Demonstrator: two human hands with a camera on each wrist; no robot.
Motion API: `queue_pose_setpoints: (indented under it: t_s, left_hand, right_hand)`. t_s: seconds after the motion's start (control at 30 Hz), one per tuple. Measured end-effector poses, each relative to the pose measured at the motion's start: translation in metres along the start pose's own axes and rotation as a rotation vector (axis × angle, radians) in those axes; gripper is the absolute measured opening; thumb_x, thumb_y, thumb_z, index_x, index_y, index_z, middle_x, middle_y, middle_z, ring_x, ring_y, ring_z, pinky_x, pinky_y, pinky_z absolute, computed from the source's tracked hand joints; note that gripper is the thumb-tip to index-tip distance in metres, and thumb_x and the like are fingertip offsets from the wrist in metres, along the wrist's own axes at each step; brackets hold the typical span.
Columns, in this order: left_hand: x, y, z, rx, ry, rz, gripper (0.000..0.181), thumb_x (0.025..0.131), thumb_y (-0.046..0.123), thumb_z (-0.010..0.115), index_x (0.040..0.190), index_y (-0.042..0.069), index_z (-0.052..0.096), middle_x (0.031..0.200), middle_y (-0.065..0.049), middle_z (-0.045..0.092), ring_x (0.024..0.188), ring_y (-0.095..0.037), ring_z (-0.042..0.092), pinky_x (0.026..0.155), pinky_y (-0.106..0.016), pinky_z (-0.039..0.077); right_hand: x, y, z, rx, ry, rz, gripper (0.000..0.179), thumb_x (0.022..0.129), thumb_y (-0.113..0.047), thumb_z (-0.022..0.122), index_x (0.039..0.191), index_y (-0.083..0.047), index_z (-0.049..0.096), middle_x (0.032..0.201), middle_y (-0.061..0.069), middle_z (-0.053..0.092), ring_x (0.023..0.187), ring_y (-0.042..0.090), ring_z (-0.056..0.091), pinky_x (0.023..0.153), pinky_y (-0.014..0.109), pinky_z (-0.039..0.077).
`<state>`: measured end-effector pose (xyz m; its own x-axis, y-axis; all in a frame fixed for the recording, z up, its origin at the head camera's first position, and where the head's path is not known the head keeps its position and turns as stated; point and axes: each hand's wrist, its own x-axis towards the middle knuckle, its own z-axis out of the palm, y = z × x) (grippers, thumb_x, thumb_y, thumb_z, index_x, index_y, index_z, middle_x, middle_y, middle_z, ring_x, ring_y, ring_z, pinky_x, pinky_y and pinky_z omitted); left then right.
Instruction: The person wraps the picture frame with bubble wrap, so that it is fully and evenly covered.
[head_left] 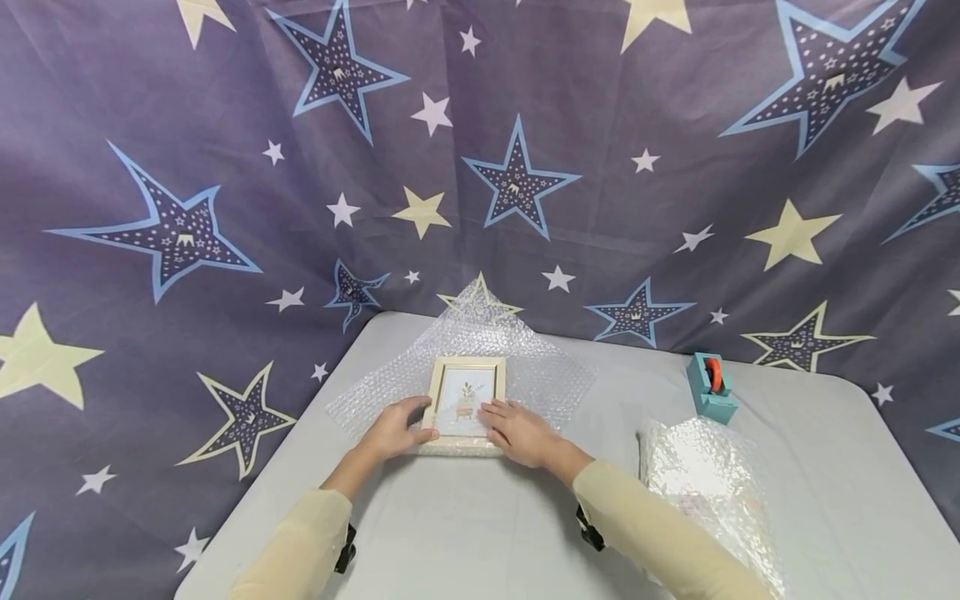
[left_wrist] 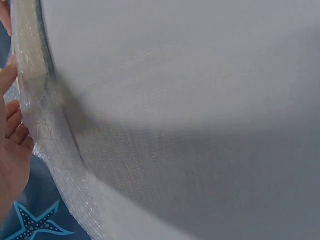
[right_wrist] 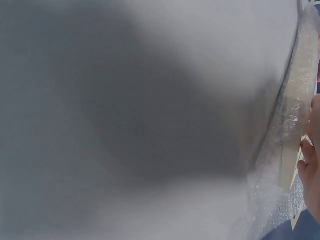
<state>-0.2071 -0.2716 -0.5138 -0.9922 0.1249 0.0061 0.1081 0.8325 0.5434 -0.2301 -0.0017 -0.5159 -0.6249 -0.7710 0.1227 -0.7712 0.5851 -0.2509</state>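
Note:
A cream picture frame lies face up on a sheet of bubble wrap, its picture showing a plant in a pot. Bubble wrap covers the frame's near edge, as the left wrist view also shows on the wrapped side. At the frame's left side is my left hand, its thumb at the near left corner and its fingers along the side. My right hand rests on the right side, with fairly straight fingers reaching over onto the picture. Both hands show only partly in the wrist views.
On the right of the white table lies a bubble-wrapped bundle. Behind it stands a teal tape dispenser with an orange-red roll core. The bubble wrap's far corner reaches the star-patterned curtain at the table's back edge.

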Motion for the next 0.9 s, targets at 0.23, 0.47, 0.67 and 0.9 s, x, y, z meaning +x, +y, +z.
queue_pose_setpoints:
  t_s: [0.23,0.47,0.67,0.9]
  left_hand:
    - [-0.001,0.002,-0.001,0.007,-0.008,-0.015,0.067,0.079,0.033,0.076,0.135,0.007,0.052,0.141,-0.016,0.053,0.134,-0.037,0.047,0.114,-0.050,0.038]
    - [-0.001,0.005,-0.003,0.016,-0.022,-0.029,0.068,0.079,0.035,0.076,0.137,0.007,0.051,0.142,-0.016,0.052,0.135,-0.037,0.046,0.114,-0.051,0.037]
    - [0.006,0.006,-0.010,0.028,0.006,0.043,0.065,0.081,0.031,0.074,0.135,0.003,0.052,0.138,-0.021,0.055,0.132,-0.040,0.049,0.112,-0.052,0.039]
    - [0.032,0.010,-0.029,0.064,0.028,0.024,0.063,0.087,0.032,0.068,0.138,0.002,0.048,0.141,-0.021,0.052,0.132,-0.041,0.047,0.112,-0.053,0.038]
  right_hand:
    - [-0.001,0.000,0.004,0.006,-0.003,0.023,0.044,0.103,-0.024,0.042,0.142,-0.005,0.045,0.149,0.011,0.046,0.141,0.031,0.040,0.119,0.049,0.030]
    - [-0.003,0.000,0.004,0.001,0.002,0.030,0.044,0.103,-0.026,0.042,0.142,-0.006,0.045,0.149,0.011,0.047,0.141,0.031,0.041,0.119,0.049,0.031]
    - [-0.003,0.000,0.005,0.009,0.003,0.032,0.044,0.103,-0.026,0.041,0.142,-0.006,0.046,0.148,0.011,0.047,0.141,0.032,0.041,0.119,0.050,0.031]
    - [-0.002,-0.001,0.006,-0.015,0.005,0.031,0.044,0.102,-0.024,0.043,0.141,-0.006,0.047,0.147,0.011,0.049,0.140,0.031,0.042,0.118,0.049,0.033]
